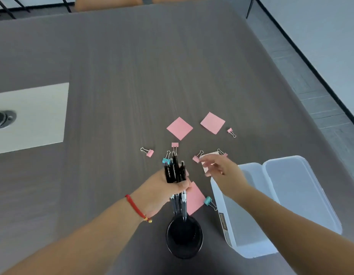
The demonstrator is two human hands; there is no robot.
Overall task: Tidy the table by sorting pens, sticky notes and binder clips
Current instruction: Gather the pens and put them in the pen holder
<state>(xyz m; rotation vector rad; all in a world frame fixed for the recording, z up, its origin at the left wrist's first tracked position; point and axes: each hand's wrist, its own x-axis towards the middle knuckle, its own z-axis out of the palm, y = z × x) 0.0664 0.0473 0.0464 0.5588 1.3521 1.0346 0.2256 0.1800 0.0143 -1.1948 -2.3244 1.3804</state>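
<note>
Several black pens (175,171), bundled upright in the left hand (164,187), fingers clamped round their middles, tips pointing down at the black mesh pen cup (184,238) at the near edge of the table (112,76); the bundle is held directly above the cup's mouth, apparently so all can be dropped in at once. Right hand (221,171) to the right of the pens, fingers apart and loosely curled, hovering over a pale sticky note (209,155) flanked by two pink binder clips (196,158); whether it touches the note cannot be told. Sticky notes, pink: two lying flat farther out, left one (179,128) and right one (212,122), and one near note (195,198) partly hidden under the pens and left hand. Binder clips, loose: a pink one (149,152) to the left, a pink one (174,145) just beyond the pens, a teal one (165,160) beside the pen tops, a pink one (231,132) far right, a teal one (209,201) touching the box corner. White plastic box (247,235), near right, lid (303,195) open, interior appears empty; presumably destined for clips or notes. Sorting judged early: pens nearly done, notes and clips still scattered.
</note>
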